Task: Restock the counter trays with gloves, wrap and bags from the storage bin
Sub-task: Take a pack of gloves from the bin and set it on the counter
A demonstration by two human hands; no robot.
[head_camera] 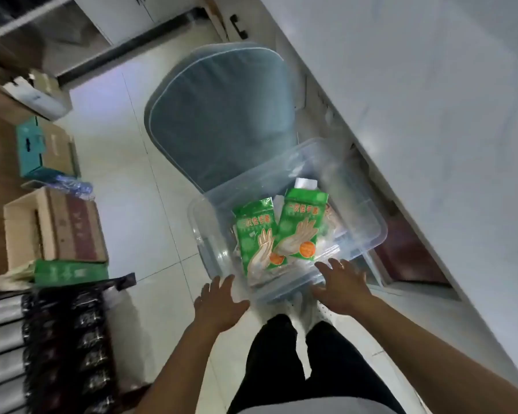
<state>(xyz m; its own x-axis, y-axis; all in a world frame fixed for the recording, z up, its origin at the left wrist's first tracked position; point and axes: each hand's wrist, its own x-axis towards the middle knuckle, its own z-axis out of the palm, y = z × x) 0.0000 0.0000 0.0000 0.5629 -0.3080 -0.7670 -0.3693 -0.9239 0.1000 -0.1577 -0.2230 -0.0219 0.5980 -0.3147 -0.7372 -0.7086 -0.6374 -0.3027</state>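
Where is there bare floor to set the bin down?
Bare tiles lie left of the clear bin, between it and the cardboard boxes, up past the lid. Crowded: the left wall's boxes; the counter hems the bin's right.

A grey-blue padded cushion with pale piping (219, 115) lies on the pale tiled floor (126, 180). At the left stand an open brown cardboard box (54, 228), a teal carton (32, 147) behind it and a flat green box (71, 271) in front. A crumpled blue plastic bag (74, 185) sits between the cartons. Dark patterned packets (69, 348) are stacked at the lower left.
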